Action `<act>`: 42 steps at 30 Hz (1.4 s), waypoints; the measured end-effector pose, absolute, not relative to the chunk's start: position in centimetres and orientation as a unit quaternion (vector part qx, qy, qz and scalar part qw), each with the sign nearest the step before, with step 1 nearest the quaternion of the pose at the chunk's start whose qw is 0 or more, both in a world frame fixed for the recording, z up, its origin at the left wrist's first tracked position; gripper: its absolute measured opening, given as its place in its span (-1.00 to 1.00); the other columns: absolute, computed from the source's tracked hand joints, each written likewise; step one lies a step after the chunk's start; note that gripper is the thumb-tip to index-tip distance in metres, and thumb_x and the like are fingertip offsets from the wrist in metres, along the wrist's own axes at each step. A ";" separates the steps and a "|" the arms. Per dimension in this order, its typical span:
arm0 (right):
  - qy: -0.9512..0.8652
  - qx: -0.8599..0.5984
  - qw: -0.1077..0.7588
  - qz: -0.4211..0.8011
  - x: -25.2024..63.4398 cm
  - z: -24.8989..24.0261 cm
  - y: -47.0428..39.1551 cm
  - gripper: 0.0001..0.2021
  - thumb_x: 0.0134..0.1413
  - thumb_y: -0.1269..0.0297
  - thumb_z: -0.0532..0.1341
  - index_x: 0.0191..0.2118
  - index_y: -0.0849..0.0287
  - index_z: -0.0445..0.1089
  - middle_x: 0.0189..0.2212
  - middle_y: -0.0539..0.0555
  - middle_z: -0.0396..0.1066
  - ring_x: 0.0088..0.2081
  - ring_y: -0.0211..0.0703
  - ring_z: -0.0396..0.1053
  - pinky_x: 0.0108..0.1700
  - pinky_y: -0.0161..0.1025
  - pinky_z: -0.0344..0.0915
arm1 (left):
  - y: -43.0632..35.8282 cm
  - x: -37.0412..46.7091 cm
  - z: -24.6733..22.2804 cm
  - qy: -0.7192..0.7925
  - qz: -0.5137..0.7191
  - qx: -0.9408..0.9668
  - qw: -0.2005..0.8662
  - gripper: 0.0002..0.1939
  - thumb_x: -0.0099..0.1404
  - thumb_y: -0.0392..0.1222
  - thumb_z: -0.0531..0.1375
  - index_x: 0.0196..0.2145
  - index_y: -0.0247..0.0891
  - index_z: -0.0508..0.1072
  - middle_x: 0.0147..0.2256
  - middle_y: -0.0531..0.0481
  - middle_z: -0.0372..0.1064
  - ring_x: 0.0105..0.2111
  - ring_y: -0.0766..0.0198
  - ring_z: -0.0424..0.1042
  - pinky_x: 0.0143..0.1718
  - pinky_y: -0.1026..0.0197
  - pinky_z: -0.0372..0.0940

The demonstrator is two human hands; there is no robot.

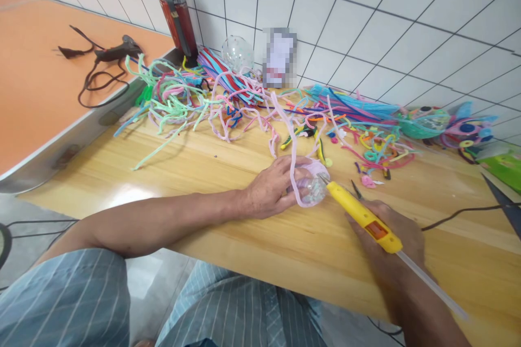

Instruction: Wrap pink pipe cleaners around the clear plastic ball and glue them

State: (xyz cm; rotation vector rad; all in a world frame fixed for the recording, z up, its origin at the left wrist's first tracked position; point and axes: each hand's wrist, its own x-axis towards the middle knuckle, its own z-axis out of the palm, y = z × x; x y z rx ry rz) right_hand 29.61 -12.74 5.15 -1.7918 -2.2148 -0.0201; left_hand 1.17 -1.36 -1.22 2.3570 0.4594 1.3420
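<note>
My left hand point(271, 187) is closed around a clear plastic ball point(314, 191), above the wooden table. A pale pink pipe cleaner point(292, 154) rims the ball, and its loose end rises toward the back. In my right hand point(386, 227) is a yellow hot glue gun point(362, 214), a clear glue stick poking out of its rear. The gun's nozzle points at the ball's right side and appears to touch it or be very near. A dark pointed tool tip point(356, 190) shows beside my right hand; whether that hand also holds it I cannot tell.
Loose pipe cleaners point(179, 97) in many colours lie heaped along the table's back. Yellow-handled pliers point(321, 146), a red thermos point(175, 16), a clear ball point(238, 53), a blurred phone point(279, 58) and a green fish-like craft point(423, 122) stand or lie there. A dark cord point(459, 214) runs right.
</note>
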 end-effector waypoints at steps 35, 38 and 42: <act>-0.731 -0.667 0.141 0.004 28.1 6.1 -12.9 -0.78 0.29 0.09 0.19 -0.26 0.01 0.56 -0.36 0.08 0.65 -0.35 -0.03 0.60 -0.33 -0.20 0.37 | -1.4 1.1 -1.5 0.166 0.464 0.843 0.215 -0.67 0.55 -0.13 0.19 0.21 -0.13 0.33 0.27 -0.28 0.37 0.30 -0.02 0.44 0.31 -0.20 0.43; -0.719 -0.682 0.136 0.000 27.6 6.3 -13.0 -0.77 0.31 0.11 0.19 -0.30 0.01 0.54 -0.39 0.07 0.63 -0.36 -0.05 0.59 -0.35 -0.22 0.35 | -1.4 1.1 -1.5 0.162 0.462 0.844 0.219 -0.68 0.55 -0.14 0.19 0.20 -0.15 0.34 0.28 -0.30 0.36 0.31 -0.03 0.42 0.33 -0.20 0.40; -0.724 -0.671 0.159 0.012 27.1 6.0 -13.3 -0.77 0.34 0.14 0.17 -0.14 0.01 0.59 -0.30 0.10 0.66 -0.24 0.01 0.63 -0.21 -0.17 0.42 | -1.3 1.2 -1.5 0.164 0.465 0.846 0.202 -0.69 0.54 -0.17 0.20 0.19 -0.18 0.35 0.26 -0.30 0.38 0.31 -0.01 0.42 0.34 -0.15 0.41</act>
